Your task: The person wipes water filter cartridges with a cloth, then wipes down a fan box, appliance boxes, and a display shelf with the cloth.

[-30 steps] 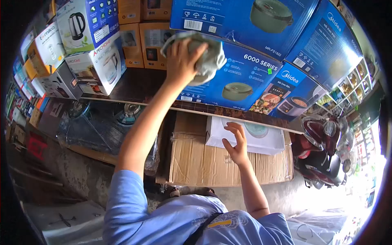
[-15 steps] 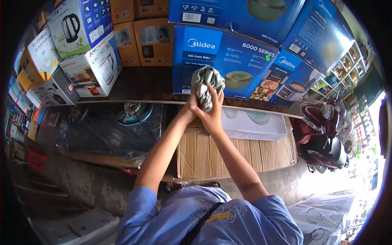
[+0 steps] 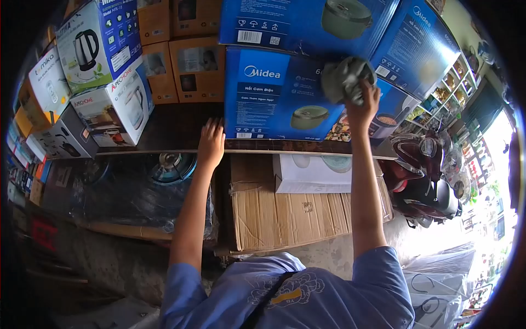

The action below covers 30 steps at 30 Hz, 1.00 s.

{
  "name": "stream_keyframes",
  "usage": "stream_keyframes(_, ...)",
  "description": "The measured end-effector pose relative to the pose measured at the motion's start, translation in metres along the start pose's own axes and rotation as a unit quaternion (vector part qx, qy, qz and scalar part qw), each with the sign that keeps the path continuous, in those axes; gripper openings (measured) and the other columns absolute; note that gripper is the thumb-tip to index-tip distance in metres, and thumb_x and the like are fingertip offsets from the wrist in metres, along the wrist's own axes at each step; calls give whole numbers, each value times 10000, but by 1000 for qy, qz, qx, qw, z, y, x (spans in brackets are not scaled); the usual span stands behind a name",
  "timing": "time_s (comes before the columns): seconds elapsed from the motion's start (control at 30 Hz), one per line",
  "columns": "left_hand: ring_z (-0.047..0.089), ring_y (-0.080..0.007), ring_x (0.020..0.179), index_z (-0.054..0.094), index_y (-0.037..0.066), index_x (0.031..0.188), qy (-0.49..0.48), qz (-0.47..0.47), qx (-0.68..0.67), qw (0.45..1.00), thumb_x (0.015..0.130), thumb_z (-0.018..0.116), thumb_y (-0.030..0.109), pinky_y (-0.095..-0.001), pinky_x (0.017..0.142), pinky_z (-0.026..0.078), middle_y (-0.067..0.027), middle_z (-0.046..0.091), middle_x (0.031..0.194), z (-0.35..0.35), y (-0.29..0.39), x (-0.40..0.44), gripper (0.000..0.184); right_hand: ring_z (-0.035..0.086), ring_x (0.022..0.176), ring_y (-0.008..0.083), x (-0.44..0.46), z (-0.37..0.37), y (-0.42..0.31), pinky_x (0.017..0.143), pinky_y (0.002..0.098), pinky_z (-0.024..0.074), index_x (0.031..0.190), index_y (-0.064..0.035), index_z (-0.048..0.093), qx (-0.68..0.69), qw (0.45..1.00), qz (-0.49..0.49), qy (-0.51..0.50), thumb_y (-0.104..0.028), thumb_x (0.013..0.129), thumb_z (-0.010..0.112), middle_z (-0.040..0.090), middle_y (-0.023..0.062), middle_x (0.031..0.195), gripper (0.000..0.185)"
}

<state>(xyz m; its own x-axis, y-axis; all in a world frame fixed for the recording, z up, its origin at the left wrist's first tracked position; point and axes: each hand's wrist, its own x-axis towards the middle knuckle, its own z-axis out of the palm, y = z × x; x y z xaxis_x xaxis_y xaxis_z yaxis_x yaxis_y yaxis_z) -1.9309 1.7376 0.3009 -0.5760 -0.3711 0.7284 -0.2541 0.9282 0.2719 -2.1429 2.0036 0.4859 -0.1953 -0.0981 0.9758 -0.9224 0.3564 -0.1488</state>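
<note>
My right hand [image 3: 362, 107] grips a crumpled grey-green cloth [image 3: 348, 80] against the upper right of the front of a blue Midea rice cooker box [image 3: 263, 109]. The cloth covers part of the print there. My left hand [image 3: 211, 143] lies flat on the dark shelf [image 3: 170, 123] near its front edge, just left of that box, with the fingers stretched out and nothing in them. Another blue box [image 3: 274, 22] rests on top, and a further Midea box [image 3: 413, 41] stands to the right.
Kettle boxes [image 3: 112, 104] are stacked at the left, and brown boxes [image 3: 197, 68] stand at the back. Below the shelf are a plastic-wrapped gas stove [image 3: 131, 192], a cardboard box [image 3: 285, 214] and a white box [image 3: 312, 178]. A dark red motorbike [image 3: 419, 164] is at the right.
Both hands were together on the cloth in front of the Midea box. My left hand has let go and moved left onto the shelf; my right hand has carried the cloth rightward and up.
</note>
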Motion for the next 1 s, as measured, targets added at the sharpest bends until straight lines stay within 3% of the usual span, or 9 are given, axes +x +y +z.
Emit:
stream_keyframes(0.07,372,-300,1164,430,55,1204,12,55,157,986,854,448,178,-472,941,324,-135,449,1206,4,-2,-4,371,552,908,337,-34,8,3,728,384,472,916,-95,607,13,999,-30,-28,-56,533,717,527,154,1011,400)
stream_keyframes(0.3,407,-289,1133,463,67,1185,42,29,101,994,841,469,176,-427,943,338,-115,492,1162,4,2,-7,360,545,792,269,-159,14,9,578,336,485,834,-230,647,-99,933,-188,-292,-107,536,647,486,87,926,322)
stream_keyframes(0.4,422,-295,1116,466,74,1187,35,16,89,995,838,475,188,-421,937,344,-126,505,1123,1,4,-6,367,548,755,273,-110,12,16,537,334,479,871,-224,642,-79,945,-221,-227,-127,560,647,485,86,910,326)
stream_keyframes(0.57,430,-293,1103,467,89,1191,59,26,90,994,840,474,206,-429,928,343,-135,505,1108,10,-5,-9,370,571,774,303,17,27,-70,584,377,491,910,-179,611,-41,985,-159,-54,-76,539,675,510,106,982,390)
stream_keyframes(0.63,431,-294,1099,466,87,1191,64,31,90,993,840,476,209,-432,922,348,-138,508,1103,11,-6,-10,372,573,758,302,18,47,-99,576,372,494,913,-186,614,4,985,-158,-69,-62,532,667,510,107,988,404)
stream_keyframes(0.77,428,-300,1103,468,63,1186,40,10,100,994,842,477,213,-436,918,356,-146,522,1074,13,-8,-11,375,574,711,251,-62,91,-115,527,337,494,862,-196,621,44,896,-313,-312,-98,627,591,497,76,899,257)
stream_keyframes(0.83,425,-300,1108,471,54,1181,6,-25,74,997,844,477,217,-441,925,351,-150,528,1060,5,-1,-9,375,566,713,223,-107,95,-120,505,326,490,854,-221,626,-7,836,-479,-266,-135,657,566,481,65,871,223)
stream_keyframes(0.93,418,-316,1118,463,37,1178,-14,-30,94,995,859,462,243,-448,934,345,-177,518,1089,5,-3,-8,380,563,739,213,-89,86,-113,503,326,498,882,-251,631,19,833,-420,-358,-172,660,576,477,64,883,242)
stream_keyframes(1.0,416,-315,1120,460,36,1182,11,-16,95,995,861,462,246,-446,934,346,-179,517,1093,8,-7,-8,383,567,783,205,-44,76,-126,510,319,516,927,-271,615,-38,875,-340,-343,-216,556,696,462,53,917,384)
